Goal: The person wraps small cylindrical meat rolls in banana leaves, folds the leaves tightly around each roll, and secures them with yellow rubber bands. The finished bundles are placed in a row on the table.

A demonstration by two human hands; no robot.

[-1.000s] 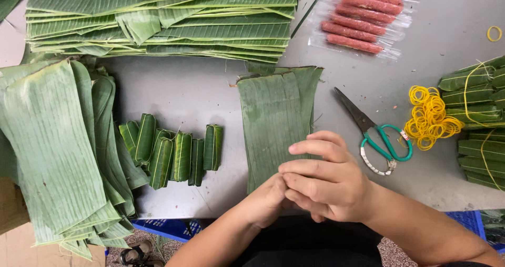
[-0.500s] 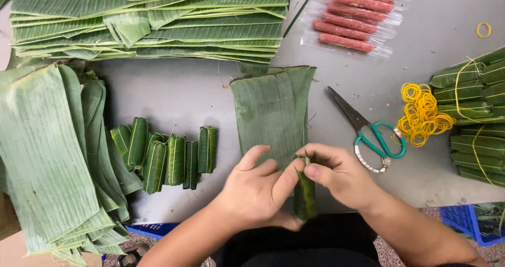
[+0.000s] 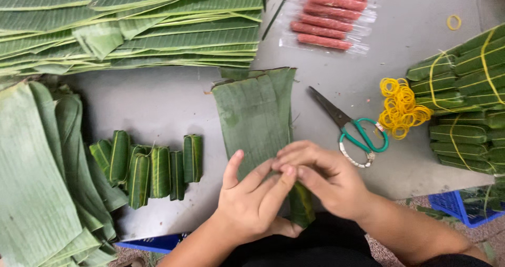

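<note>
A small stack of cut banana leaf pieces (image 3: 255, 114) lies lengthwise at the middle of the grey table (image 3: 163, 104). At its near end both hands close on a narrow leaf roll (image 3: 302, 206) that sticks out over the table edge. My left hand (image 3: 252, 201) presses the roll with its fingers from the left. My right hand (image 3: 323, 177) pinches the roll's top end from the right, fingertips meeting those of the left hand.
Several finished leaf rolls (image 3: 150, 167) lie left of the hands. Leaf stacks fill the left side (image 3: 37, 177) and the back (image 3: 131, 25). Green-handled scissors (image 3: 352, 127), yellow rubber bands (image 3: 402, 106), wrapped red sausages (image 3: 329, 20) and banded roll bundles (image 3: 468, 104) lie right. Blue crates (image 3: 452, 206) sit below.
The hands were cupped together over the leaf end; they have since opened slightly, revealing a narrow rolled piece, and now pinch it with fingertips over the table edge.
</note>
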